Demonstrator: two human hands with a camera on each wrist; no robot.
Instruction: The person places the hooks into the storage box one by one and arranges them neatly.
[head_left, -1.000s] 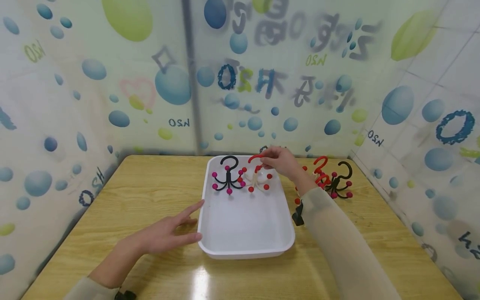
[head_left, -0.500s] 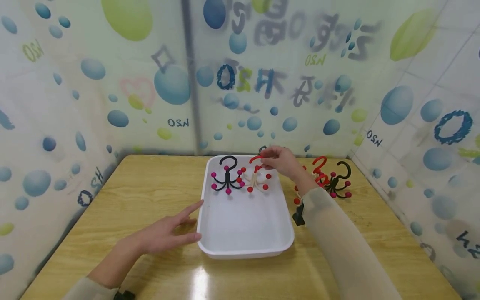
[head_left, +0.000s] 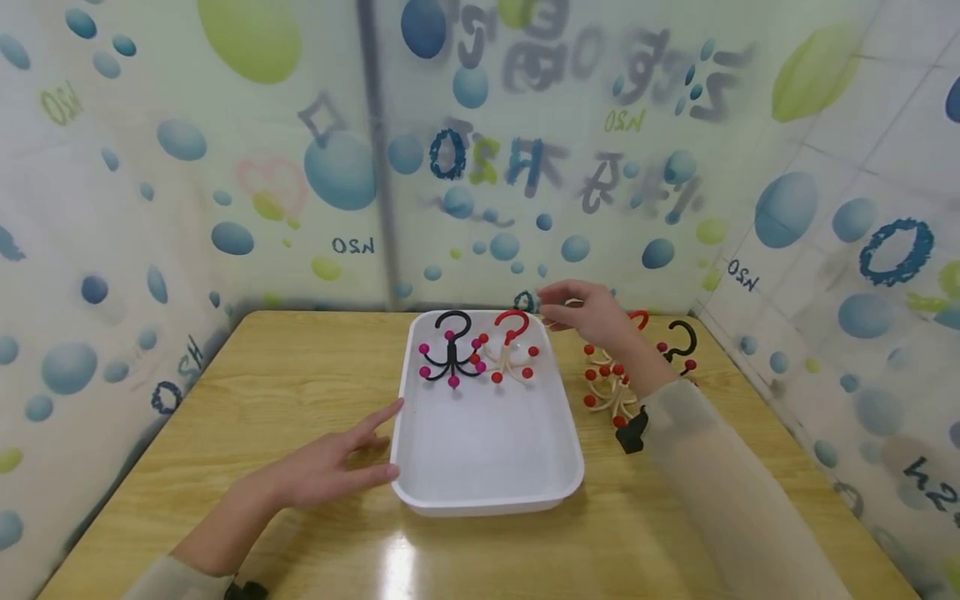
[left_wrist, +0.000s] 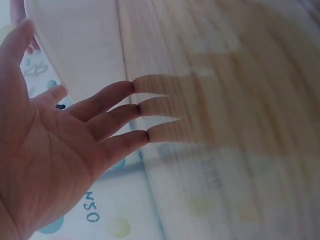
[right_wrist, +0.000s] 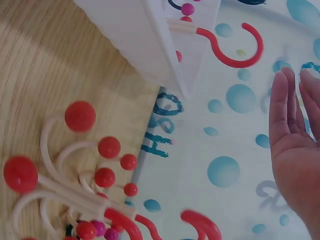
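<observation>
A white tray (head_left: 487, 454) stands on the table. At its far end sit a black multi-armed hook (head_left: 452, 354) with magenta ball tips and a cream one (head_left: 507, 357) with a red hook and red balls. My left hand (head_left: 322, 471) has its fingers spread, with the index finger and thumb touching the tray's left edge. In the left wrist view, the other fingertips (left_wrist: 141, 136) rest on the table. Beyond the tray's far right corner hovers my right hand (head_left: 588, 315). It holds nothing, and its fingers look extended in the right wrist view.
Right of the tray lie several cream hooks (head_left: 613, 398) with red balls, and a black hook (head_left: 682, 337) partly hidden by my right forearm. A patterned curtain (head_left: 300, 233) closes off the table's back edge (head_left: 330, 312) and both sides.
My right hand has let go of the red-topped cream hook in the tray and moved right, away from it. The left hand stays at the tray's edge.
</observation>
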